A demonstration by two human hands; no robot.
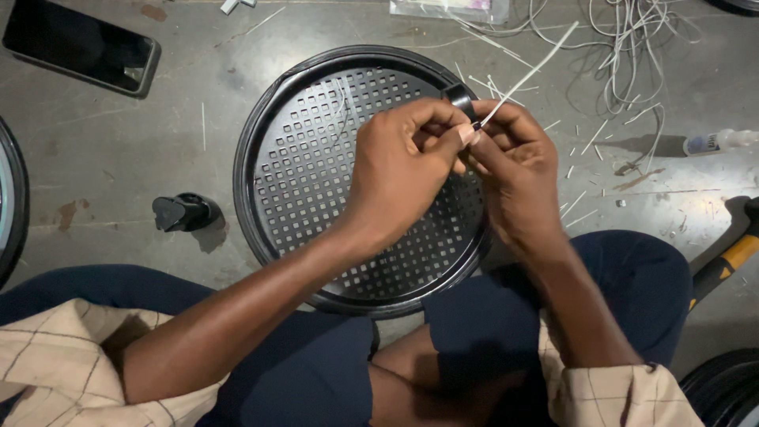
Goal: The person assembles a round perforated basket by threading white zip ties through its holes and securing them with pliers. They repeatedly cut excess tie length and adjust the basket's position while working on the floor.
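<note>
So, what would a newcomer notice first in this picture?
First, the two hands meeting at the centre: the left hand and right hand pinch a small black ring and a thin white strip. Under them lies a round black perforated tray on the grey floor. A dark phone lies top left.

Head view, single: looks straight down from my head, close over my lap and the grey floor (103, 158) just ahead of me.
</note>
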